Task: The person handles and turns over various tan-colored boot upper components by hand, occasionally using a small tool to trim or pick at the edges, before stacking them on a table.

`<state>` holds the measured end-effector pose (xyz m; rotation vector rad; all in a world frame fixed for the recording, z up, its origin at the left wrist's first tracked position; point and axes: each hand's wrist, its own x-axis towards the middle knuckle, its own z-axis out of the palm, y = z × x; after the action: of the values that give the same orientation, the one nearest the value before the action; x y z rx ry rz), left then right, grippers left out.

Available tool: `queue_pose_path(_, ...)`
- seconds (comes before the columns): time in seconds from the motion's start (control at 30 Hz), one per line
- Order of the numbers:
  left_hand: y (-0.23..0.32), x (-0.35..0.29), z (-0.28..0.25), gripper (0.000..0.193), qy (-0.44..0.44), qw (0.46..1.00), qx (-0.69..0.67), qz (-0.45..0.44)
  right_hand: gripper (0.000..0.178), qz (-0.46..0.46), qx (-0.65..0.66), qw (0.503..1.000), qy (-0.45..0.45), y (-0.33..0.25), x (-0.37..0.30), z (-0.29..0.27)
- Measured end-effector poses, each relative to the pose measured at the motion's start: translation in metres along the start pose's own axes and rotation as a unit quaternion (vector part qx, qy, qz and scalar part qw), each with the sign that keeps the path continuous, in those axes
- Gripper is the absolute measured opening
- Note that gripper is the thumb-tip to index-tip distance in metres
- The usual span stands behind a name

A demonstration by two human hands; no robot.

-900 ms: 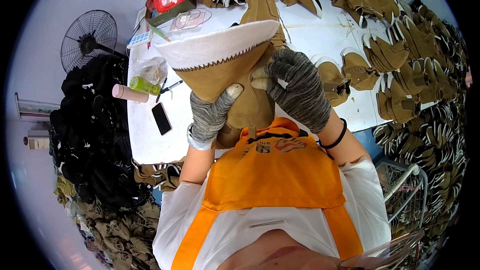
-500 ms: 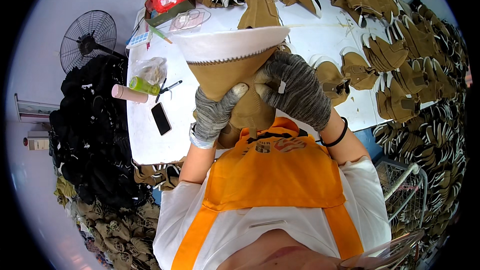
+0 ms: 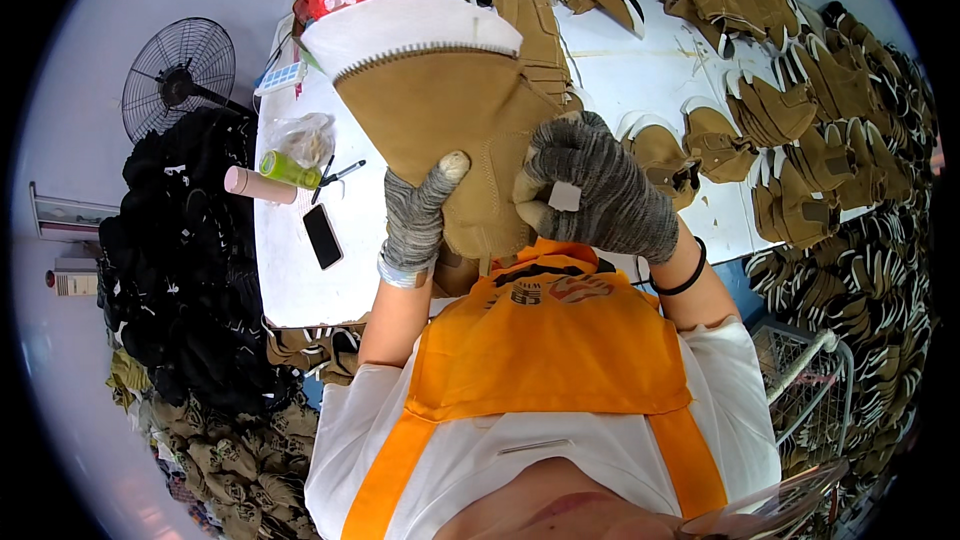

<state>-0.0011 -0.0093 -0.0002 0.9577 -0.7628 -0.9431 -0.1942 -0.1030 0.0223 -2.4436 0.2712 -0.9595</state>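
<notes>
In the head view, we hold the brown piece (image 3: 430, 105) up in front of the orange apron (image 3: 550, 350), above the near edge of the white table (image 3: 330, 300), its white-banded, zigzag-stitched rim fanning away from us. Our left hand (image 3: 420, 218) pinches its lower left side, thumb in front. Our right hand (image 3: 597, 188) is curled at the right edge, a small pale square (image 3: 564, 197) against it; whether those fingers grip, we cannot tell. Bare tabletop lies between our left hand and the phone (image 3: 322, 237); rightward, brown stacks (image 3: 795, 202) crowd the table's edge.
</notes>
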Motion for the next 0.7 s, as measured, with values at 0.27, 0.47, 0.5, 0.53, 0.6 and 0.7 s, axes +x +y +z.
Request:
queue_pose_path(0.27,-0.007,0.004,-0.010,0.064,0.011,0.990,-0.138,-0.036,0.034,0.111,0.196,0.974,-0.010,0.021,-0.021,-0.037)
queue_pose_path(0.47,-0.010,0.008,-0.014,0.067,0.016,0.987,-0.155,-0.033,0.020,0.190,0.040,0.981,0.020,0.030,-0.033,-0.051)
queue_pose_path(0.5,-0.010,0.008,-0.013,0.069,0.018,0.988,-0.150,-0.031,0.020,0.213,-0.015,0.977,0.013,0.025,-0.027,-0.054)
queue_pose_path(0.53,-0.009,0.008,-0.012,0.068,0.018,0.987,-0.156,-0.030,0.019,0.236,-0.070,0.969,0.006,0.023,-0.023,-0.055)
queue_pose_path(0.6,-0.007,0.007,-0.008,0.068,0.017,0.985,-0.168,-0.027,0.025,0.218,-0.098,0.969,0.069,0.033,-0.022,-0.047)
queue_pose_path(0.7,-0.010,0.006,-0.006,0.056,0.006,0.982,-0.185,-0.030,0.035,0.168,-0.055,0.973,0.150,0.025,-0.010,-0.029)
